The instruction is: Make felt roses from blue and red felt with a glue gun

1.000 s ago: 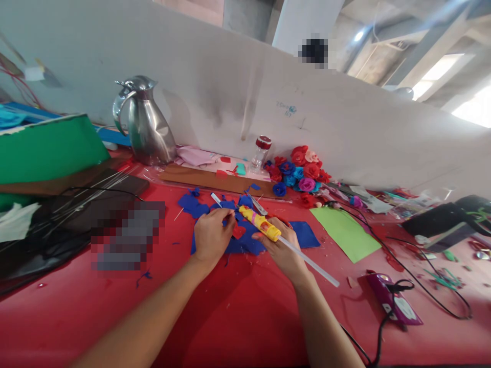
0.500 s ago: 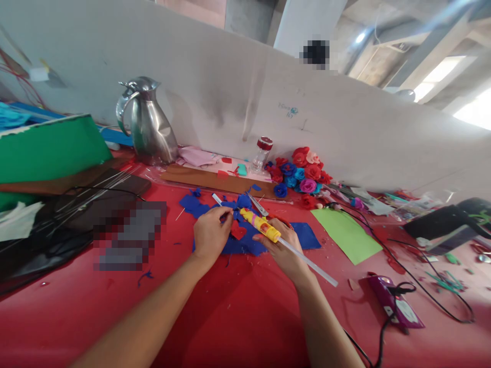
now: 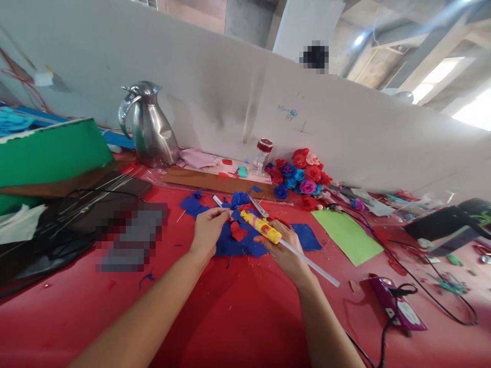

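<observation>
Blue flower (image 3: pixel 240 198) is now turning, seemingly baring another side, your left hand (image 3: pixel 210 226) pinching its base, right hand (image 3: pixel 283 246) gripping the glue gun (image 3: pixel 264 230).

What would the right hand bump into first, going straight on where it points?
The glue gun in the right hand would probably meet the blue petals by the left hand; depth is unclear.

Steel jug (image 3: pixel 155 130) near pale wall (image 3: pixel 215 92), red-lidded clear jar (image 3: pixel 263 154), green panel (image 3: pixel 57 153) at left

pale scuffed wall (image 3: pixel 337 122), handwritten marks (image 3: pixel 287 112) | red tabletop (image 3: pixel 238 312) | grey ceiling beams (image 3: pixel 418 57) | lit lamp (image 3: pixel 359 40) | bright opening (image 3: pixel 477 113), upper right
</observation>
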`<act>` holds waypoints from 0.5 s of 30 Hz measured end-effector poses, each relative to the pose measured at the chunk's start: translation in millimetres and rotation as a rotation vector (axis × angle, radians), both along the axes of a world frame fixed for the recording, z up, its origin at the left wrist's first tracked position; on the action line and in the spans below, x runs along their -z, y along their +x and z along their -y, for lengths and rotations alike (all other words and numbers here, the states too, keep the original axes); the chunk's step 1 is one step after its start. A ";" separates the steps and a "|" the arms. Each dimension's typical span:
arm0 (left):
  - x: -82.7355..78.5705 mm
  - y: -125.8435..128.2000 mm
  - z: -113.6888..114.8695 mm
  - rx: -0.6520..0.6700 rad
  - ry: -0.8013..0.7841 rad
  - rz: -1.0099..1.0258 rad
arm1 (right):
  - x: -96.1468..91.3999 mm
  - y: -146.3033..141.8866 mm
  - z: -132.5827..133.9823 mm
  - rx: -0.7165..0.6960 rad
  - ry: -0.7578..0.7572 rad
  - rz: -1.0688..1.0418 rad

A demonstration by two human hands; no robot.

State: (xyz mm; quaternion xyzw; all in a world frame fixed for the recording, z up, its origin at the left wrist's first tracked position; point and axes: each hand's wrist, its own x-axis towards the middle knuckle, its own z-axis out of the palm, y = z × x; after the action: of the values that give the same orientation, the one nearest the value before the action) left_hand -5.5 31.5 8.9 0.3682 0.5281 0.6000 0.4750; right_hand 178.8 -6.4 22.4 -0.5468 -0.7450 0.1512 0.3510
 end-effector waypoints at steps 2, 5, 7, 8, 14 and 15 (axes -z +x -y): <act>-1.3 0.0 0.9 0.006 -0.008 0.009 | 0.1 -0.7 0.3 -0.008 -0.004 0.001; 0.9 -0.3 1.3 0.013 0.018 -0.056 | 0.3 -1.7 1.1 -0.015 0.019 -0.013; 4.5 -0.7 0.9 0.014 0.060 -0.156 | 0.3 -1.8 1.3 -0.006 0.036 -0.019; 6.3 -1.0 0.7 0.013 0.079 -0.212 | 0.2 -1.8 1.3 0.001 0.038 -0.018; 8.4 -2.3 0.2 -0.001 0.106 -0.331 | -2.0 -1.9 0.8 0.008 -0.003 -0.001; 7.8 -2.3 0.4 0.000 0.107 -0.326 | -2.5 -2.1 1.0 0.009 -0.008 -0.003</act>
State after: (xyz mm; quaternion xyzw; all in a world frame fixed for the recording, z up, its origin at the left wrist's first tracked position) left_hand -7.8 31.1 1.1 0.4854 0.5654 0.5597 0.3626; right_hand 176.7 -7.4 24.9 -0.5514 -0.7414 0.1532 0.3504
